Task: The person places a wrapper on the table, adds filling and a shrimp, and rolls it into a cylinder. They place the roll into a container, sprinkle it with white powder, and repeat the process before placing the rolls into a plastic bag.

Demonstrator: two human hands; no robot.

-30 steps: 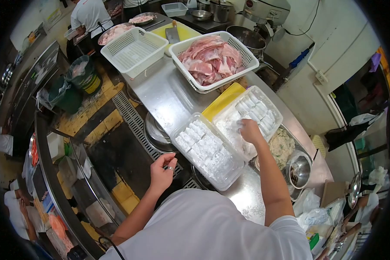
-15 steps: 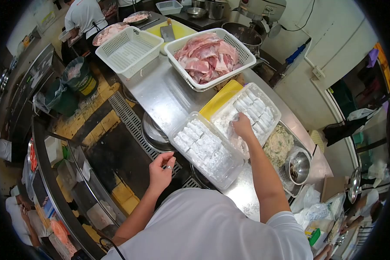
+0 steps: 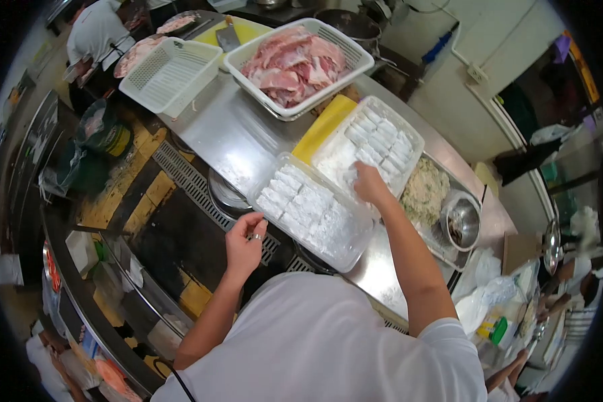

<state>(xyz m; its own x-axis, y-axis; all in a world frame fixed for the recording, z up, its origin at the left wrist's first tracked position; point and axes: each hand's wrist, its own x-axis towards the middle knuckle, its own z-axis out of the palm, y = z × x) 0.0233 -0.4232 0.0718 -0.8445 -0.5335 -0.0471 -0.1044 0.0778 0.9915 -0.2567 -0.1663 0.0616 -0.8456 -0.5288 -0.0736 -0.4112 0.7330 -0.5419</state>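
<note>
My right hand (image 3: 367, 182) reaches into the upper clear plastic tub (image 3: 419, 139), its fingers bunched down in white powder (image 3: 335, 159); what they hold, if anything, is hidden. Beside it in that tub lie rows of powder-coated rolls (image 3: 384, 142). Closer to my body, a second clear tub (image 3: 358, 260) is packed with powder-coated pieces (image 3: 300, 206). My left hand (image 3: 244, 242), with a ring on one finger, hovers just left of this second tub. Its fingers are curled together, and nothing shows in them.
A white basket of raw meat (image 3: 298, 67) stands behind the tubs, with another white basket (image 3: 171, 74) at its left. A yellow board (image 3: 325, 127) lies by the upper tub. To the right are a pale, green-flecked mixture (image 3: 423, 191) and a metal bowl (image 3: 461, 221). A cleaver (image 3: 228, 37) lies farther back.
The whole view has shifted, so the counter things sit higher and further left. My right hand stays in the powder of the upper tub. My left hand remains curled beside the lower tub.
</note>
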